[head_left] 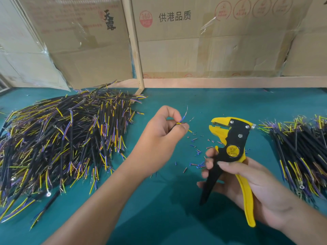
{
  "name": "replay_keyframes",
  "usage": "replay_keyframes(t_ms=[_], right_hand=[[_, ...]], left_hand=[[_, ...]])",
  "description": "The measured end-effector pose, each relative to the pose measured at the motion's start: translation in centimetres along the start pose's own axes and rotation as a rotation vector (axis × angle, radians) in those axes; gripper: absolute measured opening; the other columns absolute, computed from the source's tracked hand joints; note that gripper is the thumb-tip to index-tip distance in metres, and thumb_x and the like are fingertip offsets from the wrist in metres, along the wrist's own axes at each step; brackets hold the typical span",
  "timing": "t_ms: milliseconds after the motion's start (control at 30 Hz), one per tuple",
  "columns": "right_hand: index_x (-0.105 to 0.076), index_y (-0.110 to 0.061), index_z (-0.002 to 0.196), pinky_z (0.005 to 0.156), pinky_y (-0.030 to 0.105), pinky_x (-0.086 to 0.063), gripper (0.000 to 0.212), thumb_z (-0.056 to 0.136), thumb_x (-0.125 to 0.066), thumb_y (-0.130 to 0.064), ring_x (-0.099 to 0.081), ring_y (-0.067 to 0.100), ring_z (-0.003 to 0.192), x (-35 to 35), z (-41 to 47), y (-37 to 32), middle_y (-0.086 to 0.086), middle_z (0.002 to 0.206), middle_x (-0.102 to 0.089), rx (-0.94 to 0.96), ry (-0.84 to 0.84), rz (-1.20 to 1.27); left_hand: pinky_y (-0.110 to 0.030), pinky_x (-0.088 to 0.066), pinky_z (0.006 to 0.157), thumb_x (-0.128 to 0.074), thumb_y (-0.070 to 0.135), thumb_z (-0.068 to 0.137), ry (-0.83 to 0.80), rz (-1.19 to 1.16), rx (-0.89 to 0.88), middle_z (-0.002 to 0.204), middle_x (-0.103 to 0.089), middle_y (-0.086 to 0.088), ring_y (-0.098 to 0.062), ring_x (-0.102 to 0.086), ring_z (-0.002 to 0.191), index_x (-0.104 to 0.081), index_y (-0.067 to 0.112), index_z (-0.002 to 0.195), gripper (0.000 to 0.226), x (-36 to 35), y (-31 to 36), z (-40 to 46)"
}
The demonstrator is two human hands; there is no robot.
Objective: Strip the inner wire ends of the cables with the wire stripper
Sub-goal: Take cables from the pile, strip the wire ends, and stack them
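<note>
"供港品质", "360" on cardboard box [194,50]

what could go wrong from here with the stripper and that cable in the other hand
The left hand pinches the cable very near its fanned inner wires, so its fingertips may end up close to the wire stripper head when the wires go in. The thin ends splay apart, so one might miss the head. Cut insulation bits litter the green mat and could get mixed into either pile.

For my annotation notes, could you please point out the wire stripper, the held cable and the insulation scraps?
wire stripper [233,150], head view, yellow pivot disc.
held cable [183,119], head view, blue inner wire.
insulation scraps [198,152], head view, blue bits on mat.
</note>
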State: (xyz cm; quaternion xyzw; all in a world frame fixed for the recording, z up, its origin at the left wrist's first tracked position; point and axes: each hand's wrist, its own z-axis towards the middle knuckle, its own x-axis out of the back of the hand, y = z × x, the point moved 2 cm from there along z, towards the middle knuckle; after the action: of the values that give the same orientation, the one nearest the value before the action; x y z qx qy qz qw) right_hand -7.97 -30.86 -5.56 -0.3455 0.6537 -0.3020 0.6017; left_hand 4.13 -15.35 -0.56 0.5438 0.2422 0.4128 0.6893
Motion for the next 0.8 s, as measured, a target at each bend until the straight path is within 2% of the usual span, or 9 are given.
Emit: replay_keyframes(t_ms=[133,233,367,600,700,800], right_hand=[[-0.069,0.000,0.110,0.083,0.055,-0.055,0.031,0.081,-0.065,-0.009,-0.062,0.035,0.083,-0.13,0.01,-0.01,0.019,0.092,-0.060,-0.012,0.002,-0.010],[-0.071,-0.001,0.108,0.081,0.053,-0.056,0.030,0.080,-0.066,-0.009,-0.063,0.035,0.082,-0.33,0.02,0.07,0.020,0.091,-0.061,-0.031,-0.004,-0.013],[-0.071,-0.001,0.108,0.082,0.053,-0.056,0.030,0.080,-0.066,-0.009,-0.063,0.036,0.083,-0.37,-0.09,0.22,0.020,0.092,-0.061,-0.048,-0.015,-0.039],[-0.071,-0.001,0.108,0.084,0.054,-0.055,0.028,0.082,-0.066,-0.009,-0.064,0.037,0.085,-0.09,0.00,0.43,0.020,0.093,-0.062,-0.067,-0.026,-0.053],[-0.071,-0.001,0.108,0.085,0.055,-0.055,0.027,0.082,-0.065,-0.008,-0.064,0.036,0.085,0.10,0.13,0.52,0.020,0.093,-0.062,-0.076,-0.011,-0.046],[-0.072,-0.002,0.106,0.084,0.054,-0.055,0.027,0.081,-0.066,-0.009,-0.063,0.035,0.083,0.23,0.30,0.47,0.019,0.092,-0.061,-0.076,0.003,-0.030]], left_hand=[[-0.018,-0.022,0.042,-0.048,0.016,0.086,-0.029,-0.123,0.032,0.054,-0.031,0.013,-0.008,-0.019,0.045,-0.045,0.023,0.086,0.008,-0.17,-0.03,-0.12],[-0.016,-0.021,0.043,-0.037,0.010,0.078,-0.071,-0.263,0.087,0.056,-0.031,0.008,-0.009,-0.018,0.046,-0.050,0.025,0.082,0.020,-0.17,0.02,-0.13],[-0.018,-0.021,0.043,-0.035,0.007,0.078,-0.076,-0.277,0.089,0.059,-0.029,0.009,-0.010,-0.017,0.048,-0.050,0.025,0.084,0.024,-0.28,0.05,-0.32],[-0.019,-0.025,0.042,-0.048,0.014,0.089,-0.113,-0.360,0.129,0.060,-0.031,0.005,-0.012,-0.022,0.048,-0.047,0.022,0.090,0.008,-0.66,0.12,-0.47],[-0.022,-0.033,0.044,-0.052,0.017,0.095,-0.147,-0.298,0.076,0.059,-0.039,0.003,-0.014,-0.031,0.049,-0.045,0.018,0.092,0.008,-0.68,-0.27,-0.41],[-0.022,-0.034,0.045,-0.053,0.024,0.099,-0.167,-0.276,0.020,0.058,-0.039,0.001,-0.014,-0.030,0.049,-0.050,0.023,0.089,0.011,-0.43,-0.28,-0.34]])
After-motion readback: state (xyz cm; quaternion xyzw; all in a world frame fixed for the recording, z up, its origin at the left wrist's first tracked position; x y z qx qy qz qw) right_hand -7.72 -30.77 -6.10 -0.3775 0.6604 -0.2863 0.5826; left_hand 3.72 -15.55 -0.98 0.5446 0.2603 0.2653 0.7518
